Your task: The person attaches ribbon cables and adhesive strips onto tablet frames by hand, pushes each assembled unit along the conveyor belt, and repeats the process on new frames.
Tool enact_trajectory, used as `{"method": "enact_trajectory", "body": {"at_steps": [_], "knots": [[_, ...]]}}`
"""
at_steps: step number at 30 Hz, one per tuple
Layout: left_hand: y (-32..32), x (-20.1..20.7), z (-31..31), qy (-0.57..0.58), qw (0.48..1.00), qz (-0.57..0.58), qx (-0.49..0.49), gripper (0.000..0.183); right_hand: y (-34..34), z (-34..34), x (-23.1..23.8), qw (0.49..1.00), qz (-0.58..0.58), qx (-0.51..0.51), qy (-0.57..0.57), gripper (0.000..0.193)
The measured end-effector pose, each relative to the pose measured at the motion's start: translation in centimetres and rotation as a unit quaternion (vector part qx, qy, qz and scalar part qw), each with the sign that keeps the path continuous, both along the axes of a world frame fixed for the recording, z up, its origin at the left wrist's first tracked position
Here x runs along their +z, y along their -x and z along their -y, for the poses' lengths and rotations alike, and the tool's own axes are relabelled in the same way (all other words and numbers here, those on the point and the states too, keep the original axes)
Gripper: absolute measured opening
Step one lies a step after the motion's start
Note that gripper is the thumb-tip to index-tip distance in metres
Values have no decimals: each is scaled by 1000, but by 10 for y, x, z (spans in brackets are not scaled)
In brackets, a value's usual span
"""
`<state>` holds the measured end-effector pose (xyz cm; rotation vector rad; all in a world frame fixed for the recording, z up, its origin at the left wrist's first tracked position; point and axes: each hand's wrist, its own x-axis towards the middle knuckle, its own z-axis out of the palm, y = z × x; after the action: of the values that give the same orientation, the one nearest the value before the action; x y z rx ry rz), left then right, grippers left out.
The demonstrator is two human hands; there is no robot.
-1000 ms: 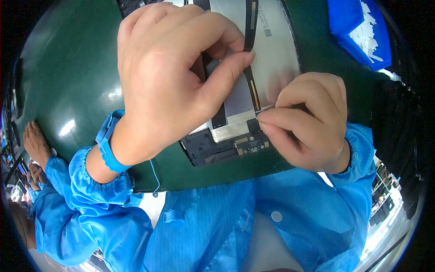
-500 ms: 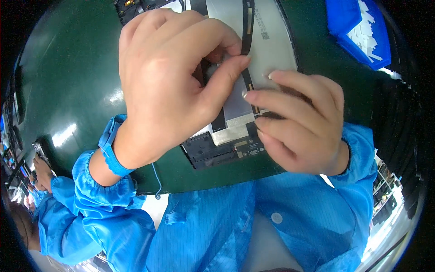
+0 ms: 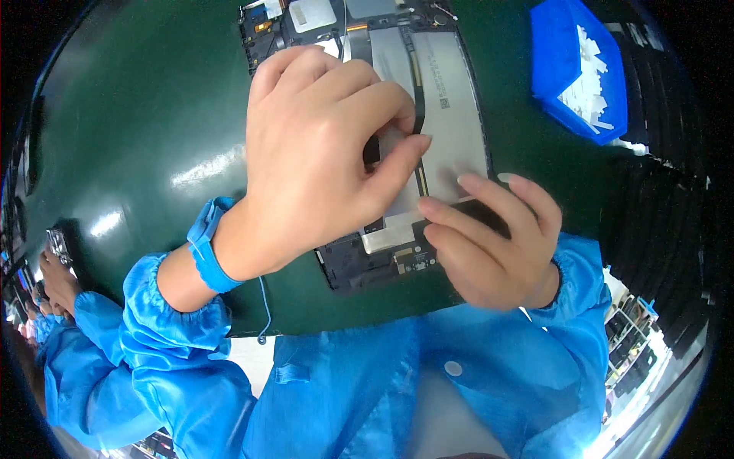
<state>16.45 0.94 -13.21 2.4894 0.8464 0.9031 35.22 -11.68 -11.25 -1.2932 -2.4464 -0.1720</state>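
Observation:
An opened tablet (image 3: 459,99) lies on the table with its silver-grey inner panel and dark frame showing. Along the panel runs a thin black flex cable (image 3: 417,76) with gold-coloured patches. My left hand (image 3: 317,145) arches over the tablet, its thumb and forefinger pinched on this cable near the middle; the curled palm hides what lies beneath. My right hand (image 3: 497,245) hovers by the tablet's lower right, fingers apart and slightly bent. Its forefinger tip is at the lower end of the cable; whether it touches cannot be made out. A small circuit board (image 3: 413,262) shows at the near edge.
A blue bin (image 3: 543,84) of white strips stands at the right. A blue wrist strap (image 3: 206,245) with a cord (image 3: 265,310) circles my left wrist. At the far left, another person's hand (image 3: 57,279) is beside a dark device (image 3: 60,245) on the green table (image 3: 145,115).
My view has shifted, so more of the tablet's far end shows. The left pinch stays on the flex cable. My right hand has drawn back slightly toward the tablet's near end.

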Motion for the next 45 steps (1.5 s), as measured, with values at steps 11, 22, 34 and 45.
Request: {"method": "enact_trajectory", "body": {"at_steps": [11,22,34,45], "knots": [[5,0,5,-166,979,66,-95,17,-8,-15,-5,994,-107,11,21,29],[0,13,-4,-35,996,-9,-80,20,-10,-6,-7,995,-99,6,32,31],[13,0,15,-303,913,124,-244,24,-9,-10,-6,988,-146,-3,53,26],[1,9,0,-13,998,-36,-41,23,-7,-7,-5,985,-149,-3,82,25]]}}
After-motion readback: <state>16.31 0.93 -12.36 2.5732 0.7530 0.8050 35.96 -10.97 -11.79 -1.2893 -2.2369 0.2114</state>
